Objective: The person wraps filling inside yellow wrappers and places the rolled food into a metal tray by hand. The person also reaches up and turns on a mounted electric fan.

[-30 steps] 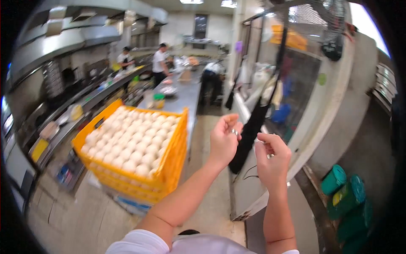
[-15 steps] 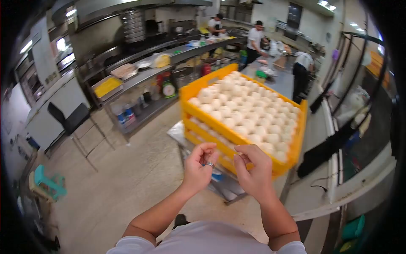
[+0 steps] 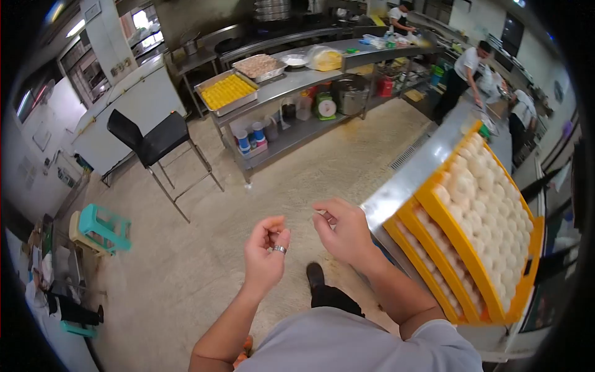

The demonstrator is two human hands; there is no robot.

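My left hand [image 3: 266, 253] is raised over the floor with its fingers curled in towards the thumb and a ring on one finger. Just right of it, my right hand [image 3: 339, 230] has thumb and fingertips pinched together; a tiny pale bit seems to show at the tips, too small to name. The two hands are apart. Nearest to my right hand stands a stack of yellow crates [image 3: 434, 232] filled with round white pieces [image 3: 480, 198], on a metal table [image 3: 396, 189].
A black high chair [image 3: 152, 139] stands ahead on the left, a turquoise stool [image 3: 105, 227] farther left. Beyond runs a steel counter [image 3: 279, 93] with a tray of yellow pieces [image 3: 228, 92]. Several people work at the back right, one in a white shirt [image 3: 469, 65].
The view has swung left, so the crates now lie at the right and the chair nearer the middle. My hands stay raised close together, fingers still curled.
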